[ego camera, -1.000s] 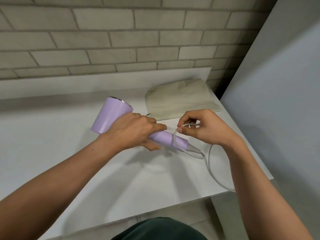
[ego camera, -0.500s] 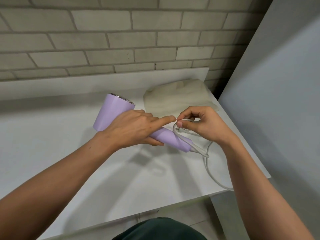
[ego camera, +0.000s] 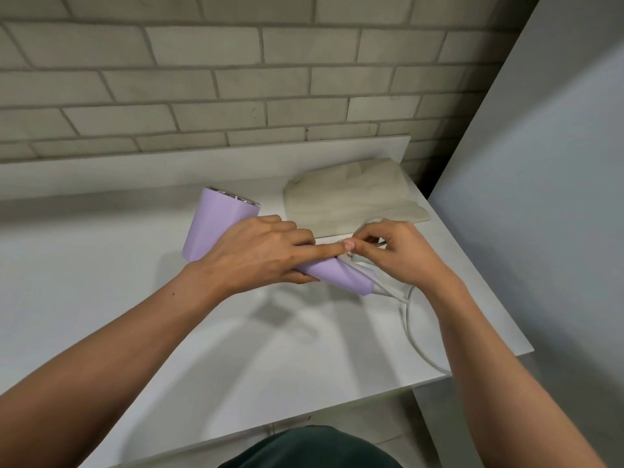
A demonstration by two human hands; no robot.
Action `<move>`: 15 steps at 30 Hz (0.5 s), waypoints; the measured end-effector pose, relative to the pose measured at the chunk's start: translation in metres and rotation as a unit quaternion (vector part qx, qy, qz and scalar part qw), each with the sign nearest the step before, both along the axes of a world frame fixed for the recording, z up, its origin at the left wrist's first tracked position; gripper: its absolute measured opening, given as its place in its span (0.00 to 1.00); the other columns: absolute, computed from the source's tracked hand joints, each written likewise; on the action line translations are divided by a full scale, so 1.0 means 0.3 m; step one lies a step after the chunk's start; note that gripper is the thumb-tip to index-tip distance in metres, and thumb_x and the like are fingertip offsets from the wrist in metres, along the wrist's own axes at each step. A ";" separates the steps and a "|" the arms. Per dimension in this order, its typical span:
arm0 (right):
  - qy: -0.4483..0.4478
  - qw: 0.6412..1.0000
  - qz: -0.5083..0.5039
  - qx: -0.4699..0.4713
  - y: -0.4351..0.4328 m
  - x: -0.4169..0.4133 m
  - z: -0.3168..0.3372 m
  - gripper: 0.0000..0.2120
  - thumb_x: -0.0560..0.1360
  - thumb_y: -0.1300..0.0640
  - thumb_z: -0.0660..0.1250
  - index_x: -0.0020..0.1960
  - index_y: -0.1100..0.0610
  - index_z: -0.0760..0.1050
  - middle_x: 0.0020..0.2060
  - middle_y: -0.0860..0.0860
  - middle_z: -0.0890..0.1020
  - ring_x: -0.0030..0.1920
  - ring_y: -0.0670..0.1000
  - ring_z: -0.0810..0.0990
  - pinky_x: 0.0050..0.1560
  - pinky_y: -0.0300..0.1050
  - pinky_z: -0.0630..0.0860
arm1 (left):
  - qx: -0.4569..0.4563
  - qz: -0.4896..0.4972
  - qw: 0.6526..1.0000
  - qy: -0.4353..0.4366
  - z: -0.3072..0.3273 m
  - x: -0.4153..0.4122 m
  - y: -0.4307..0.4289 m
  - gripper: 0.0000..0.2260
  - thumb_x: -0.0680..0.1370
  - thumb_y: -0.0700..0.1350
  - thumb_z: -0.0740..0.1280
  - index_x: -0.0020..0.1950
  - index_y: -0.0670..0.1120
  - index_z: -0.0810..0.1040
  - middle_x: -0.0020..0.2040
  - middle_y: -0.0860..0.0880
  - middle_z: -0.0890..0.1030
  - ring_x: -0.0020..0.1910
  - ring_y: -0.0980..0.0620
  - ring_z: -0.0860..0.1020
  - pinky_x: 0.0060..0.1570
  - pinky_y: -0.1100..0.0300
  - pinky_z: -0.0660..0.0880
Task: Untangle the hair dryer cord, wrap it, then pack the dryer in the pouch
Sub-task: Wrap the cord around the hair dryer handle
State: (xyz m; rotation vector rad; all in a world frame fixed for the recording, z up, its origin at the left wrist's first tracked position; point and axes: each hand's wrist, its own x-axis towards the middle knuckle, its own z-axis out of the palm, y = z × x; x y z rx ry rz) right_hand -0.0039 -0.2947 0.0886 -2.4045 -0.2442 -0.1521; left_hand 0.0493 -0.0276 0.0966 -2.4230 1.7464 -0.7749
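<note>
Left hand (ego camera: pixel 263 256) gripping dryer (ego camera: pixel 216 228), right hand (ego camera: pixel 400 256) pinching cord (ego camera: pixel 407 319)

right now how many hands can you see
2: the left hand grips the handle of the purple dryer, forefinger stretched along it; the right hand pinches the white cord beside that handle.

Soft, even light falls from above; the white surface (ego camera: pixel 101 298) is bright, without glare; pale, blurry-edged shadows of the forearms (ego camera: pixel 118 349) and the hair dryer (ego camera: pixel 216 224) fall on it toward the camera; the white cord (ego camera: pixel 409 320) barely stands out against it; the brick wall (ego camera: pixel 236 79) bows at the edges; the fingertips look slightly smeared.
</note>
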 end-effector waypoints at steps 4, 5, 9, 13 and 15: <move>-0.041 0.991 0.026 -0.122 -0.003 -0.020 -0.062 0.13 0.80 0.49 0.61 0.52 0.57 0.80 0.42 0.54 0.85 0.43 0.60 0.81 0.43 0.51 0.73 | -0.068 0.107 0.992 0.026 0.026 0.025 0.012 0.26 0.77 0.58 0.72 0.74 0.58 0.73 0.41 0.52 0.80 0.33 0.43 0.79 0.31 0.57 0.68; -0.032 0.986 0.029 -0.164 0.013 -0.032 -0.077 0.13 0.82 0.51 0.62 0.60 0.55 0.80 0.49 0.54 0.86 0.48 0.61 0.82 0.47 0.52 0.74 | -0.072 0.140 0.987 0.039 0.032 0.032 0.016 0.26 0.77 0.59 0.71 0.75 0.58 0.72 0.42 0.52 0.80 0.34 0.43 0.80 0.30 0.57 0.67; -0.001 0.966 0.096 -0.241 0.119 -0.093 -0.100 0.19 0.86 0.51 0.57 0.76 0.48 0.67 0.62 0.53 0.83 0.57 0.63 0.80 0.53 0.52 0.74 | -0.021 0.261 0.958 0.114 0.012 0.050 0.022 0.29 0.80 0.63 0.64 0.80 0.64 0.60 0.53 0.54 0.81 0.43 0.41 0.83 0.33 0.56 0.66; -0.062 0.958 0.116 -0.254 0.171 -0.093 -0.049 0.12 0.86 0.50 0.57 0.65 0.51 0.75 0.57 0.49 0.83 0.52 0.61 0.81 0.50 0.50 0.73 | 0.042 0.291 0.937 0.186 -0.036 0.032 0.009 0.29 0.82 0.62 0.61 0.81 0.66 0.53 0.60 0.55 0.79 0.52 0.43 0.82 0.40 0.56 0.69; -0.104 0.957 0.126 -0.238 0.183 -0.084 -0.009 0.08 0.85 0.52 0.61 0.61 0.46 0.76 0.57 0.46 0.84 0.50 0.57 0.81 0.48 0.51 0.77 | 0.076 0.276 0.934 0.212 -0.044 0.014 0.001 0.28 0.82 0.60 0.61 0.80 0.68 0.53 0.60 0.56 0.79 0.54 0.46 0.81 0.41 0.56 0.68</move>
